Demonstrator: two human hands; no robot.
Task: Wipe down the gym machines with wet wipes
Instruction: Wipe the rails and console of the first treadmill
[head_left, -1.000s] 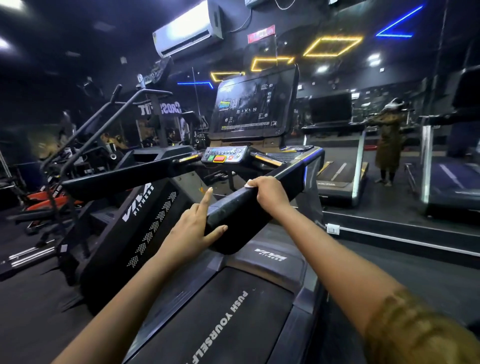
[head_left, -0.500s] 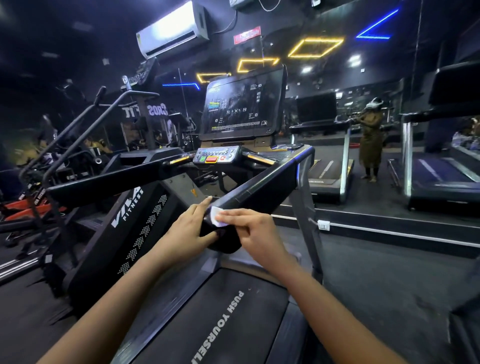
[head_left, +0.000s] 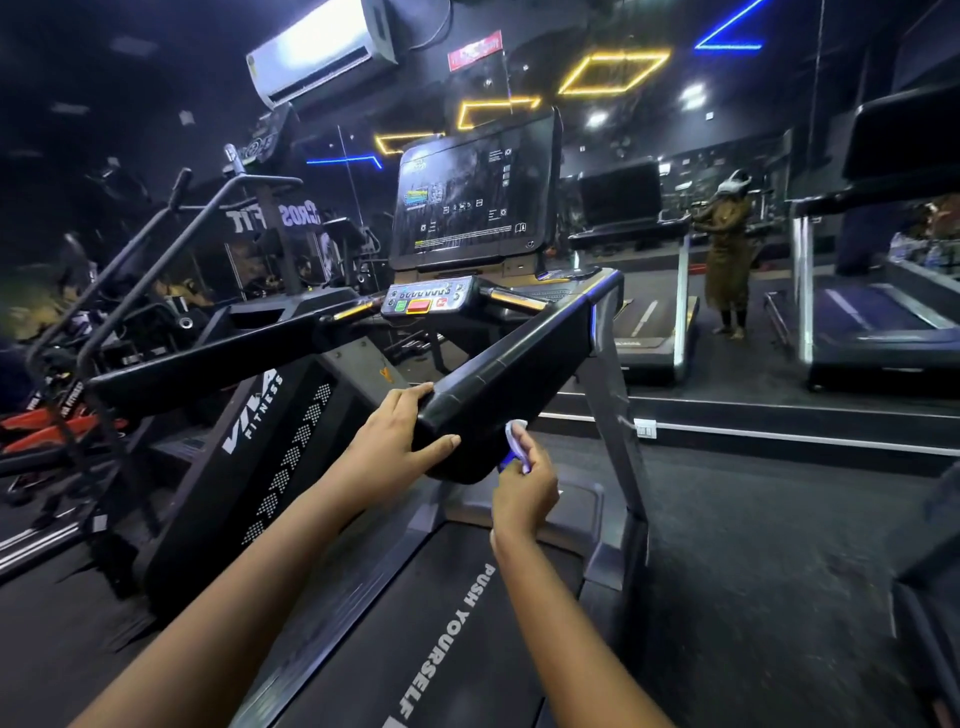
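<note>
Gym, treadmill (head_left: 415, 623): person wipes near end of handrail (head_left: 519, 364). Person's left hand (head_left: 389, 447) lies flat on rail tip, fingers straight up inner face, thumb across end, bracing. Just right of that thumb, right hand (head_left: 524, 493) pinches wet wipe (head_left: 516, 441), folded wad standing above its fingers at rail's outer lower edge. Judged best practice: press wipe flat for full contact, sweep away from left hand up rail toward console (head_left: 423, 304), cover underside, then shift left hand to reach patch beneath it
</note>
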